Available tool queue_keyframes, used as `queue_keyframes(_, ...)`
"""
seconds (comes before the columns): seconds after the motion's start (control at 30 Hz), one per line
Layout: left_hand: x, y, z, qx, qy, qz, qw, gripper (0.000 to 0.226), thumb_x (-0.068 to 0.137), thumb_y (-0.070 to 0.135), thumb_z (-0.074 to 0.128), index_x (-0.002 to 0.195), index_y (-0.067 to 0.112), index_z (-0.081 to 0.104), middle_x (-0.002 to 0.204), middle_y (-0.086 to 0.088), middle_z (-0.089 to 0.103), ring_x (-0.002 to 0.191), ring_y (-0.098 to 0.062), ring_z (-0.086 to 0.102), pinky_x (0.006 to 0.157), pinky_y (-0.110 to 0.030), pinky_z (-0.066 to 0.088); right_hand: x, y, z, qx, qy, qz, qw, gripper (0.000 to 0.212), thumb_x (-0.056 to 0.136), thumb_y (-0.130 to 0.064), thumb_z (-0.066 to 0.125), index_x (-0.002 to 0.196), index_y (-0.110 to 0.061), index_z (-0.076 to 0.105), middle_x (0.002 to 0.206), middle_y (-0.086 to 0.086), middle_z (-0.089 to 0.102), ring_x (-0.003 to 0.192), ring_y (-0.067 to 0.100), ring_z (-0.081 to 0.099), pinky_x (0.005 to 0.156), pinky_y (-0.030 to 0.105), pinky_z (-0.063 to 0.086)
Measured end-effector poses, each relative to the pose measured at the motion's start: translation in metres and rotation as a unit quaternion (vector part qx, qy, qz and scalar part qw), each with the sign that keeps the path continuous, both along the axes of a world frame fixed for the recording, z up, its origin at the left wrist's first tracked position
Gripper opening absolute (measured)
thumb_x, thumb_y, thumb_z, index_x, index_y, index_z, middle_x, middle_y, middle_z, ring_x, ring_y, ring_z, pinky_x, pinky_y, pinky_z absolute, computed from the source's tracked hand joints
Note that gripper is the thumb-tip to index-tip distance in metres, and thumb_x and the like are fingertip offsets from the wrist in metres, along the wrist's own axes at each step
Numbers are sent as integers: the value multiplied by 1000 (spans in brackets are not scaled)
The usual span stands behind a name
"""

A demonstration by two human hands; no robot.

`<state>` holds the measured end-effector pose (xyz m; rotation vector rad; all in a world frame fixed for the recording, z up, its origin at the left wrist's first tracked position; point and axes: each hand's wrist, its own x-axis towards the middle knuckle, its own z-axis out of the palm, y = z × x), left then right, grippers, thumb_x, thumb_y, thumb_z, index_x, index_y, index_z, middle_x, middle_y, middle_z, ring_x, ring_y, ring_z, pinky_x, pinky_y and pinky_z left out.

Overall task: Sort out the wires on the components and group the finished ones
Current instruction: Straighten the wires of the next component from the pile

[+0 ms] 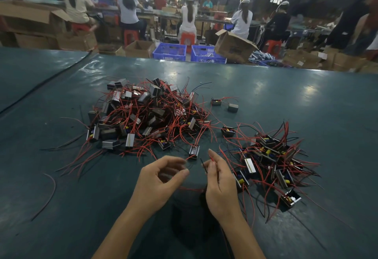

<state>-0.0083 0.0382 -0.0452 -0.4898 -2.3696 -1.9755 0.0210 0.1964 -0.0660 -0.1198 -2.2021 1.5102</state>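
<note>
At the near side of the dark green glossy table, the right hand pinches a thin red wire between thumb and forefinger, with a thin black wire beside it. The left hand is loosely curled; whether it grips anything cannot be told. Just beyond both hands lies a small black box-shaped component. A large tangled heap of components sits further back, and a smaller group lies to the right.

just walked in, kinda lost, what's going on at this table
A person is sorting small wired components on a green table. The right hand pinches thin red and black wires; the left hand curls beside a red wire from one loose component, grasp unclear. A big tangled pile lies ahead, a smaller pile to the right.
</note>
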Motion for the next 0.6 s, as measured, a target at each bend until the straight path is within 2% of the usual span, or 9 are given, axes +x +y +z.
queue_keyframes(0.07,3,5,1,17,0,-5,1000,32,81,13,77,107,29,69,101,12,72,88,-9,68,73,-27,57,1,-1,2,54,2,5,999,40,101,-30,35,137,-20,50,102,-15,58,103,4,56,93,17,42)
queue_keyframes(0.13,7,11,1,26,14,-18,999,35,82,15,75,112,30,67,104,15,71,90,-8,69,73,-24,57,3,-3,2,108,13,20,994,43,103,-34,32,138,-18,51,101,-17,56,101,7,53,92,27,44)
queue_keyframes(0.23,12,16,1,23,47,7,999,21,81,23,71,103,26,74,92,13,74,83,-8,71,72,-24,58,6,-7,1,198,22,17,980,45,100,-32,35,140,-17,50,106,-9,54,98,7,45,89,33,44)
queue_keyframes(0.33,10,13,-1,5,77,28,997,11,81,24,71,90,23,76,81,11,74,77,-9,71,71,-21,56,8,-7,4,253,44,-34,966,47,99,-37,37,137,-15,55,102,-1,50,93,11,40,83,30,45)
queue_keyframes(0.4,9,11,-2,-1,77,31,997,10,80,26,70,88,22,76,79,10,74,75,-11,71,70,-22,56,7,-6,5,246,72,-64,965,37,99,-26,51,133,-11,59,92,0,47,82,12,44,75,24,45)
queue_keyframes(0.47,8,12,-2,12,60,37,997,6,82,18,73,87,20,76,77,7,74,71,-11,70,68,-21,56,6,-4,6,218,95,-89,967,34,93,-13,64,127,-9,63,87,-1,44,70,3,44,67,11,42)
queue_keyframes(0.53,6,13,-1,56,9,35,998,7,80,15,74,87,17,75,77,1,75,69,-14,71,66,-20,56,6,-2,6,190,114,-110,969,30,86,-14,72,115,-9,69,84,-3,45,60,-1,41,60,6,39)
queue_keyframes(0.6,5,13,3,130,-65,26,989,15,75,21,74,86,11,75,77,-7,75,68,-17,72,61,-20,55,6,-3,8,162,135,-113,971,21,82,-20,76,100,-13,69,79,-7,45,58,2,44,57,9,40)
